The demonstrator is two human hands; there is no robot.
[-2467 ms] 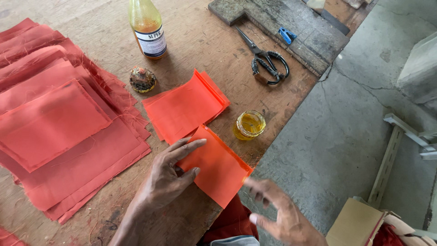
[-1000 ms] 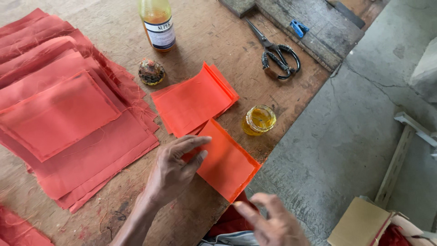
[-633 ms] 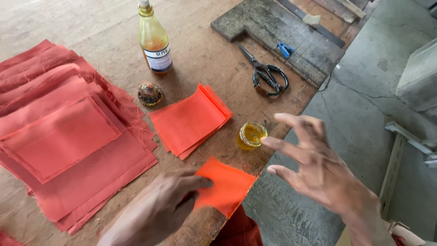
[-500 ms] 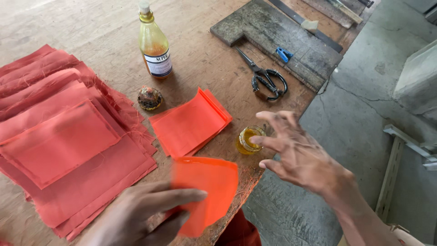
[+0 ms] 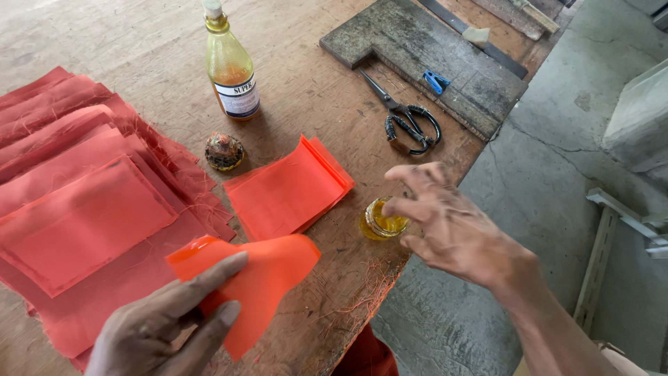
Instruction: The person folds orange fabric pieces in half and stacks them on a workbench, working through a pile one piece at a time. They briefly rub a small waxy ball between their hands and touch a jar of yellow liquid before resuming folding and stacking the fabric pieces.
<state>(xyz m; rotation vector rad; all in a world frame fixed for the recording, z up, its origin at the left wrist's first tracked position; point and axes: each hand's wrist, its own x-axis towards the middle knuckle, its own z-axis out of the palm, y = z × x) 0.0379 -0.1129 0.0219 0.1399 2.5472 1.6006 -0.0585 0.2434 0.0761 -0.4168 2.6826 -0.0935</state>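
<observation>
My left hand (image 5: 163, 324) holds a curled orange plastic sheet (image 5: 268, 275) lifted above the wooden table (image 5: 313, 90), at the lower left. My right hand (image 5: 452, 223) hovers with fingers spread, holding nothing, right beside a small glass cup of yellow liquid (image 5: 379, 221) near the table's edge. A neat stack of orange sheets (image 5: 289, 189) lies flat between the cup and a large pile of red cloth pieces (image 5: 83, 209).
A bottle of amber liquid (image 5: 231, 66) stands at the back, a small round lump (image 5: 224, 151) in front of it. Black scissors (image 5: 407, 122) and a blue clip (image 5: 436, 81) lie by a dark wooden board (image 5: 424, 49). Concrete floor drops off to the right.
My left hand picked the orange sheet off the table and drew it toward me, curling it. My right hand rose from below the table edge and reached toward the glass cup.
</observation>
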